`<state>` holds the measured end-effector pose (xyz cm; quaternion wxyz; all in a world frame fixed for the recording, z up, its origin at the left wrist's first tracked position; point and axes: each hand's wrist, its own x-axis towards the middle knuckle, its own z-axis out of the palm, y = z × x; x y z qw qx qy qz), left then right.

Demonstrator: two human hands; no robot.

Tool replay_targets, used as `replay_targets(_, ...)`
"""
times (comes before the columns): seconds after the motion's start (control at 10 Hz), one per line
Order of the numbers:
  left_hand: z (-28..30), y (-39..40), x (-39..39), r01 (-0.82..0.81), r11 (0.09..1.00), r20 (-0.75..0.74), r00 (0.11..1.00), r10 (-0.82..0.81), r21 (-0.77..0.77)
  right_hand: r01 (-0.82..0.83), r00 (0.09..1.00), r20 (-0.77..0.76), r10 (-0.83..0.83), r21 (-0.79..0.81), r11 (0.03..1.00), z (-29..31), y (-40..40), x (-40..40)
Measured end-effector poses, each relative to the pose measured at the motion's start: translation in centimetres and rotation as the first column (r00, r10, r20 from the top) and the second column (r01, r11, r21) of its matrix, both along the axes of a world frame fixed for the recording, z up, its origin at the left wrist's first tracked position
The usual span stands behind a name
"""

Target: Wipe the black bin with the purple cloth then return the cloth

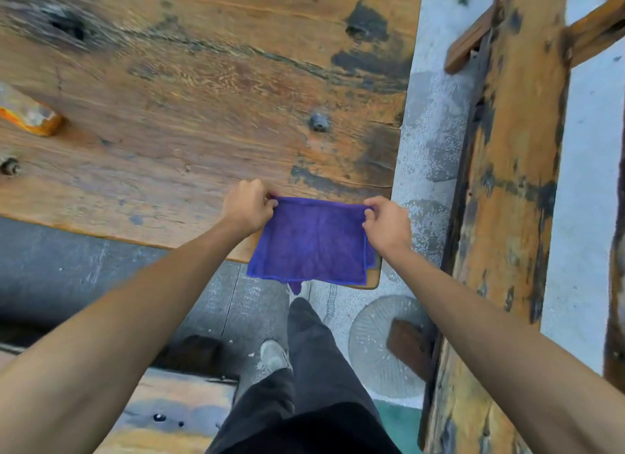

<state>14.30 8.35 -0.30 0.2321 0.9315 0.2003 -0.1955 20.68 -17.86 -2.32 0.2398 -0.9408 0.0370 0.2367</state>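
Cloth: the purple cloth (309,242) lay folded on the near right corner of the desk (189,91), its near edge overhanging the desk rim, with one small corner hanging down below that edge.
Left hand: the left hand (248,206) pinched the cloth's far left corner, fingers curled round the fabric.
Right hand: the right hand (387,221) pinched the far right corner in the same way, thumb and fingers closed on the fold.
Arms: both bare forearms reached forward from the bottom corners, meeting the cloth from either side.
Cloth layers: along its right side a second layer showed, so it was doubled at least once.
Desk: worn wooden planks, with dark stains, a knot hole at the far left and bolt heads (319,122) set in the surface.
Orange thing: an orange-edged object (28,113) sat at the desk's left edge, well apart from the cloth; too blurred to tell what it was.
Bench: a wooden bench (507,189) ran along the right, apart from the desk, with pale ground between them.
Below: dark trousers (314,379) and a pale shoe (274,353) stood on grey paving under the desk corner.
Bin: I could not see it in this view.
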Motion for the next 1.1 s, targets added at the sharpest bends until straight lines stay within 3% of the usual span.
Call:
replay_targets(0.1,-0.7,-1.0,-0.6,-0.047,0.999,0.163,0.986,0.042,0.027,0.012,0.992,0.127,-0.006,-0.046,0.999,0.6,1.3,-0.2)
replay_targets(0.2,-0.9,-2.9,-1.8,0.070,0.997,0.309,0.950,-0.054,-0.042,-0.169,0.939,0.301,0.165,-0.011,0.985,0.4,1.9,-1.5)
replay_targets(0.3,-2.2,-5.1,-4.0,0.256,0.966,0.279,0.930,-0.240,-0.022,-0.481,0.808,0.360,0.466,-0.053,0.875,-1.4,1.6,-3.6)
replay_targets(0.4,-4.1,-6.2,-6.2,0.275,0.961,0.063,0.959,-0.277,0.035,-0.570,0.786,0.234,0.572,-0.085,0.817,-3.6,0.6,-5.4)
replay_targets(0.7,-7.0,-4.7,-3.7,0.338,0.923,0.062,0.933,-0.354,0.183,-0.527,0.799,0.164,0.579,-0.273,0.805,-6.2,-0.6,-3.4)
replay_targets(0.9,-6.6,-5.0,-3.2,0.335,0.918,0.024,0.937,-0.347,0.211,-0.528,0.806,0.135,0.577,-0.279,0.802,-5.3,-0.2,-3.0)
replay_targets(1.1,-3.2,-3.6,-4.0,0.297,0.944,0.071,0.948,-0.309,0.143,-0.406,0.892,0.133,0.432,-0.183,0.895,-1.4,-0.4,-2.9)
